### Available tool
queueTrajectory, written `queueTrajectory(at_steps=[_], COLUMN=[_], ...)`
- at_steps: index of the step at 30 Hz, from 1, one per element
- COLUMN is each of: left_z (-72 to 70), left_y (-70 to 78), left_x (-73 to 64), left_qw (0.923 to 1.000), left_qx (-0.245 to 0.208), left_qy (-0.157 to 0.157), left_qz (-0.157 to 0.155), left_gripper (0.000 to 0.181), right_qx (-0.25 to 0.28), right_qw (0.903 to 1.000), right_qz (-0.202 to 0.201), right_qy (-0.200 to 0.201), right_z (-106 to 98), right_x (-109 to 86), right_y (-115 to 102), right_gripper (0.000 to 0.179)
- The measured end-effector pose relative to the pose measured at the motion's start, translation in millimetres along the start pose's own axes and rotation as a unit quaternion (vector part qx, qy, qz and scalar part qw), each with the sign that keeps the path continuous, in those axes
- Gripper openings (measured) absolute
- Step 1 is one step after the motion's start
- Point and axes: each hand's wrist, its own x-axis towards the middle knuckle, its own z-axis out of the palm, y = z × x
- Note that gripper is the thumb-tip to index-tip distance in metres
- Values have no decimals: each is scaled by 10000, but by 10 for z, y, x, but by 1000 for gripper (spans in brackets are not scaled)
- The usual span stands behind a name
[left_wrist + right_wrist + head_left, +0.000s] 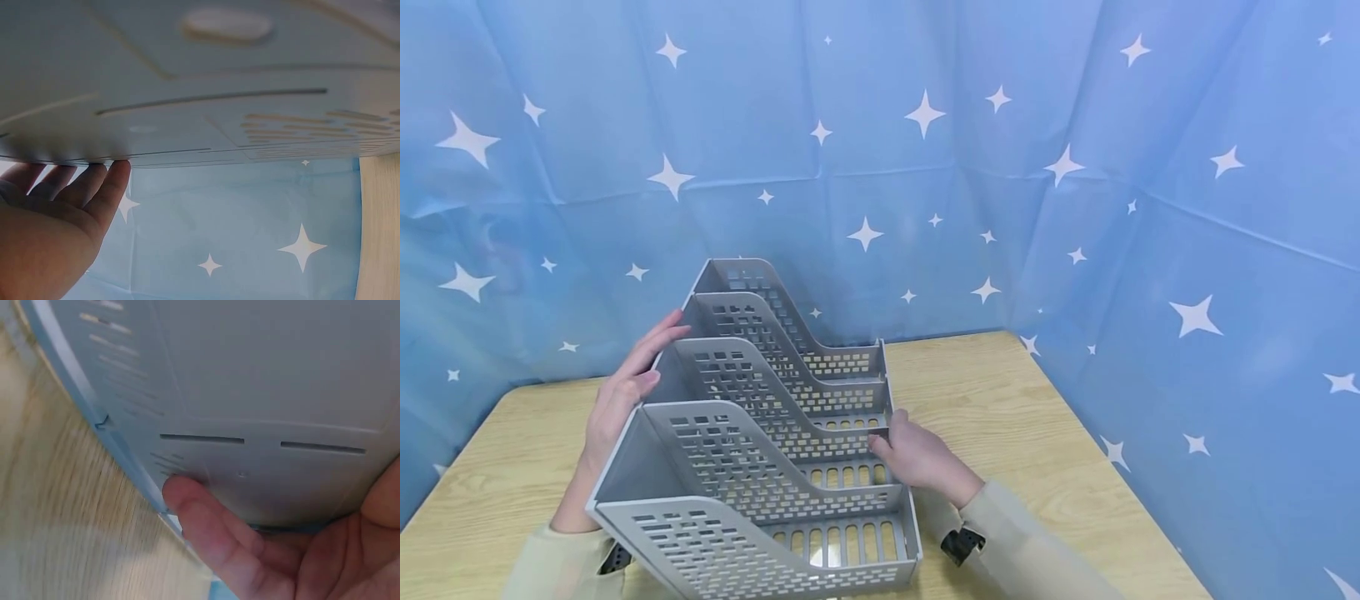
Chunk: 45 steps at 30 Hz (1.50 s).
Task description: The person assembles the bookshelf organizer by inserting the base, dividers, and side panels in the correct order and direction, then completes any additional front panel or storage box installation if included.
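A grey plastic file rack [685, 467] with several slanted, perforated dividers stands on the wooden table, its low ends to the right. My left hand [617, 408] lies against the outside of its tall left wall, fingers extended toward the upper edge. In the left wrist view the fingertips of that hand [62, 219] touch the smooth grey panel [175, 125]. At the low right end, my right hand [921, 450] grips the edge, with the thumb over the rim. Close up in the right wrist view, fingers [206, 531] press the slotted panel [262, 469].
The pale wooden table [1000, 408] extends to the right of the rack and behind it. A blue curtain [880, 125] with white stars hangs along the back and right sides. Both sleeves have a black strap [962, 546] near the wrist.
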Motion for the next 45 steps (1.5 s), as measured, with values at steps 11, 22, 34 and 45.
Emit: queueTrajectory(at_steps=[11,22,34,45], left_z=[29,14,4,-15], left_y=[-22,12,2,-32], left_x=[-31,-12,-24,-8], left_qw=[9999,9997,9999,9996], left_qx=[5,217,-38,-156], left_qy=[-68,-35,-80,-230], left_qz=[-74,-122,-85,21], left_gripper=[54,54,55,56], right_qx=[321,12,-119,222], right_qw=[9931,9946,9964,9952], right_qz=[-793,-692,-485,-563], right_qy=[804,773,687,770], right_z=[-38,58,149,149], right_x=[390,485,508,504], right_y=[77,33,100,113], right_gripper=[81,89,95,82])
